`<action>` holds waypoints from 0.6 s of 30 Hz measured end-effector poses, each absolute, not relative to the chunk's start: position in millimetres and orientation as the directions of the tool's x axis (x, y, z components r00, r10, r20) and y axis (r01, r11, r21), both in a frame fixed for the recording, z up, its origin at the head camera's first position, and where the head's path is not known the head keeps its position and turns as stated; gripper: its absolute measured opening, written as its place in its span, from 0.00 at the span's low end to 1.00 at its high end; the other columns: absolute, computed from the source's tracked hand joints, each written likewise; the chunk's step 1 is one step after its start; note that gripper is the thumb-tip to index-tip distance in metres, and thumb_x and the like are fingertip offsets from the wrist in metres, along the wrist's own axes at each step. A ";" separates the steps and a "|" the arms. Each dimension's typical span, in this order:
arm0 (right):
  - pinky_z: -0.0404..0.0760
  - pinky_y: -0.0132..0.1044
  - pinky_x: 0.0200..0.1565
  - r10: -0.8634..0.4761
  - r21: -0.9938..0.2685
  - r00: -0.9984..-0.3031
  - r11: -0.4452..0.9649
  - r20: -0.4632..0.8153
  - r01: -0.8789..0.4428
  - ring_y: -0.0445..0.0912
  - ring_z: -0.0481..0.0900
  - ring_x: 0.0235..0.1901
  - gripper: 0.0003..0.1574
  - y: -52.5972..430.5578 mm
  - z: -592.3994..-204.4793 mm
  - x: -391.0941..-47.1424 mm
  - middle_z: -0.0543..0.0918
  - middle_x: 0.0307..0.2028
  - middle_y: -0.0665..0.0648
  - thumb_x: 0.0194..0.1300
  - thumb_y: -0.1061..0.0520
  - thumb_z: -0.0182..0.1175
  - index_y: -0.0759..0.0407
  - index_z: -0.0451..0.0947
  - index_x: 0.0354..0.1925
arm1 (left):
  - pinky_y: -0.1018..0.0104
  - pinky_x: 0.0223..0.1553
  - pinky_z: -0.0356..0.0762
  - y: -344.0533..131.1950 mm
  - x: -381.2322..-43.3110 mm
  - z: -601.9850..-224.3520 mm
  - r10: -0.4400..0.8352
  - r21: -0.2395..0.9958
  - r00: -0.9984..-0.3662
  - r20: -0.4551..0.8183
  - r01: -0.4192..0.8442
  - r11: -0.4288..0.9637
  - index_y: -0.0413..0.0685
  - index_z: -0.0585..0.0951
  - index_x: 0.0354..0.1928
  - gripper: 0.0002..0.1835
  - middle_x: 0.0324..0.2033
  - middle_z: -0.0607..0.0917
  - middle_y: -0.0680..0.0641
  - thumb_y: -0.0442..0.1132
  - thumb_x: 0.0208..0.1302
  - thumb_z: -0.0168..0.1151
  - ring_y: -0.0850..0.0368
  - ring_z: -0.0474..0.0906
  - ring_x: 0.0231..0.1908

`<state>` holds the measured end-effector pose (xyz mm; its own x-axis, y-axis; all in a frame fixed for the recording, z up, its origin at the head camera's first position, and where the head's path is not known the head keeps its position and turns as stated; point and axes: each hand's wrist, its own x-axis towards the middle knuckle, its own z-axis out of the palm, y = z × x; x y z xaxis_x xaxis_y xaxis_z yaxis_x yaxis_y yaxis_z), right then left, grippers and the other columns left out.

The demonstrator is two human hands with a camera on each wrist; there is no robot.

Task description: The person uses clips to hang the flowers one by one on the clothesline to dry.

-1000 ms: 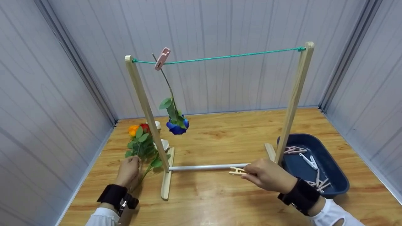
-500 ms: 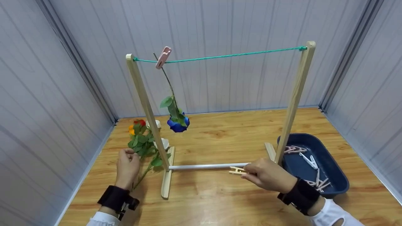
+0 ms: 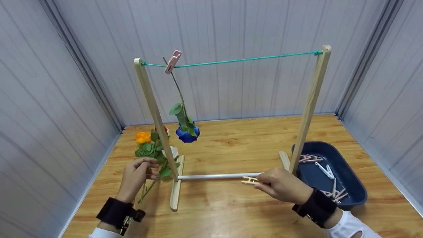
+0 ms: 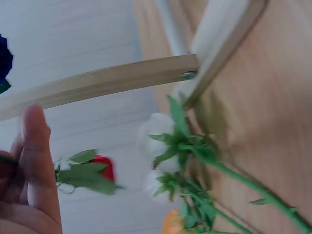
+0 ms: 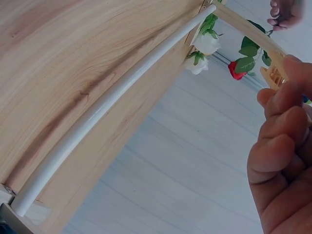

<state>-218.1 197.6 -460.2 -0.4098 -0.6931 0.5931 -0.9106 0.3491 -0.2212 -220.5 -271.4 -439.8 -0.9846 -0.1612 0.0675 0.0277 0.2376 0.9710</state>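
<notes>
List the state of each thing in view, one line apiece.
Rack: standing
Line: tied across the rack
Pink peg: clipped on the line
Blue rose: hanging head down from that peg
Red rose: lifted, in the left hand
Orange rose: lying on the table
White roses: lying there too
Yellow peg: pinched by the right hand
Tray: holding loose pegs

Small indoor booth: pale ribbed panels (image 3: 244, 92) on three sides, metal corner trim (image 3: 367, 56), wood-grain surface (image 3: 228, 148) between; room type otherwise unclear.
</notes>
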 end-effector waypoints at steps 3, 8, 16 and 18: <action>0.60 0.16 0.27 -0.693 -0.211 -0.405 0.352 0.596 -0.912 0.26 0.60 0.23 0.19 197.6 -461.2 -217.9 0.72 0.19 0.45 0.66 0.65 0.74 0.52 0.75 0.26 | 0.60 0.43 0.91 -268.0 -216.9 -431.3 -0.110 0.965 -0.988 0.109 0.079 0.251 0.31 0.86 0.55 0.20 0.41 0.92 0.40 0.33 0.85 0.44 0.51 0.91 0.38; 0.59 0.16 0.27 -0.693 -0.214 -0.409 0.354 0.594 -0.911 0.26 0.60 0.23 0.19 198.5 -461.8 -217.4 0.72 0.19 0.45 0.66 0.65 0.74 0.52 0.75 0.26 | 0.60 0.47 0.90 -262.8 -211.3 -417.0 -0.027 0.946 -0.983 0.182 0.168 0.276 0.31 0.84 0.56 0.20 0.47 0.90 0.33 0.30 0.84 0.41 0.51 0.91 0.43; 0.59 0.16 0.26 -0.695 -0.228 -0.419 0.355 0.585 -0.907 0.26 0.60 0.23 0.18 199.5 -460.8 -218.3 0.72 0.19 0.45 0.68 0.65 0.74 0.52 0.76 0.27 | 0.70 0.34 0.78 -250.5 -208.9 -407.5 0.032 0.684 -0.840 0.541 0.462 0.565 0.29 0.84 0.53 0.19 0.29 0.83 0.42 0.35 0.89 0.45 0.63 0.77 0.28; 0.59 0.16 0.26 -0.694 -0.230 -0.418 0.353 0.586 -0.907 0.26 0.60 0.23 0.18 199.6 -460.5 -218.8 0.73 0.20 0.45 0.68 0.65 0.73 0.52 0.76 0.27 | 0.69 0.33 0.73 -247.6 -209.6 -407.5 0.059 0.559 -0.760 0.647 0.526 0.641 0.30 0.85 0.49 0.17 0.28 0.81 0.44 0.32 0.88 0.46 0.64 0.71 0.27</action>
